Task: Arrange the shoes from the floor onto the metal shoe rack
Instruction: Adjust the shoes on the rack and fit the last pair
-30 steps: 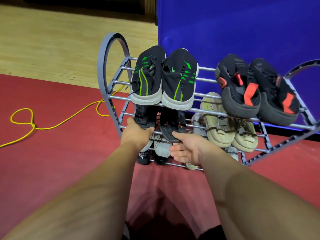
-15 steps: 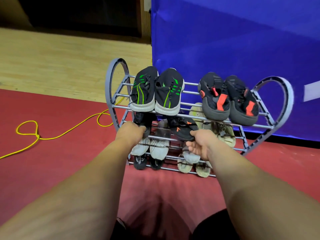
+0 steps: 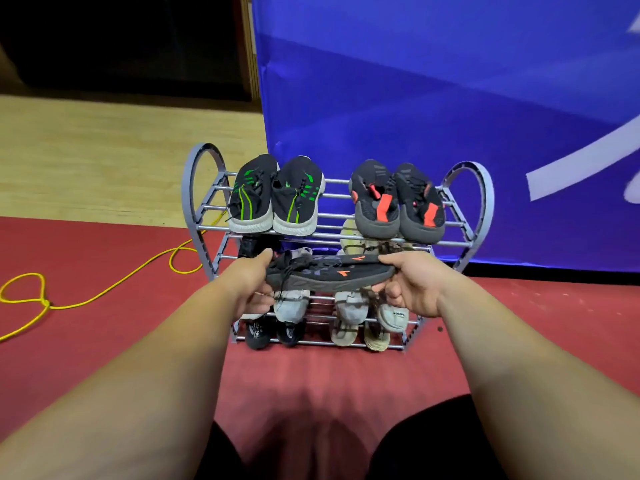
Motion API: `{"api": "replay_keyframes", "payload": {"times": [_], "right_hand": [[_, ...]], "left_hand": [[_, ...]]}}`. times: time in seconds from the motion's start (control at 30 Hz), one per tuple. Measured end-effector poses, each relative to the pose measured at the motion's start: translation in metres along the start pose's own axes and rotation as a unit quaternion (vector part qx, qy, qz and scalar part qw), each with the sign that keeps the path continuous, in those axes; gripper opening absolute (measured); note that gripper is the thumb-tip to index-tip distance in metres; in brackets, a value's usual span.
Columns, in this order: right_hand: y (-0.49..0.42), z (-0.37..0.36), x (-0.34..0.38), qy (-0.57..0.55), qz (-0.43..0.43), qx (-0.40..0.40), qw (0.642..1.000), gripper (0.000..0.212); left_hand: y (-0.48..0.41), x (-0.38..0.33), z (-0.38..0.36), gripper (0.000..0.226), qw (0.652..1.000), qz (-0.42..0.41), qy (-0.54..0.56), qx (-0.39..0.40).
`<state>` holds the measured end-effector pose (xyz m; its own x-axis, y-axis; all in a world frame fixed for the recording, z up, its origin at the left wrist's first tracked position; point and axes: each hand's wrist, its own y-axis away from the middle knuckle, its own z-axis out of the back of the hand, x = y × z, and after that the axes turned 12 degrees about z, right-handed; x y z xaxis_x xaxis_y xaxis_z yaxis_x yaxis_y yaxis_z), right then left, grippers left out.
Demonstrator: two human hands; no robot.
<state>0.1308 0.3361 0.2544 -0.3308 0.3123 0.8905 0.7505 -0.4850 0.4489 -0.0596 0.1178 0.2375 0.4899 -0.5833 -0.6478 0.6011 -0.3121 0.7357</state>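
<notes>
As both hands (image 3: 252, 284) (image 3: 415, 287) grip its ends, the shoe (image 3: 329, 273) spans between.

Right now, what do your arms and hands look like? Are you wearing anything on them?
The left arm and right arm are bare, no sleeves in view. The left hand and right hand wear no gloves; no watch, bracelet or ring shows.

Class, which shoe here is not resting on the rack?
The black shoe with orange marks, gripped sideways by the left hand and right hand; all others sit on the metal shoe rack.
</notes>
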Motion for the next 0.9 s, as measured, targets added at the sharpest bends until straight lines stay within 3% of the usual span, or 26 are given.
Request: {"api": "replay_keyframes", "payload": {"times": [0.17,0.37,0.53,0.7,0.77,0.9], "right_hand": [[0.014,0.015,0.002,-0.018,0.001,0.046,0.999,0.036],[0.009,0.008,0.002,-0.033,-0.014,0.068,0.997,0.037],[-0.014,-0.009,0.000,-0.014,-0.030,-0.020,0.999,0.043],[-0.040,-0.036,-0.009,-0.012,-0.044,-0.069,0.997,0.050],[-0.052,-0.048,-0.014,0.012,-0.057,-0.075,0.996,0.039],[-0.067,-0.066,-0.019,0.029,-0.074,-0.062,0.995,0.028]], "left_hand": [[-0.002,0.002,0.002,0.056,0.999,0.032,-0.011,0.010],[-0.010,0.008,0.021,0.029,0.996,0.067,-0.041,0.051],[-0.009,0.015,0.045,0.022,0.970,0.142,-0.089,0.176],[-0.008,0.017,0.056,0.058,0.922,0.135,-0.189,0.311],[-0.012,0.019,0.057,0.060,0.920,0.124,-0.182,0.325],[-0.021,0.019,0.053,0.027,0.943,0.107,-0.115,0.295]]}}
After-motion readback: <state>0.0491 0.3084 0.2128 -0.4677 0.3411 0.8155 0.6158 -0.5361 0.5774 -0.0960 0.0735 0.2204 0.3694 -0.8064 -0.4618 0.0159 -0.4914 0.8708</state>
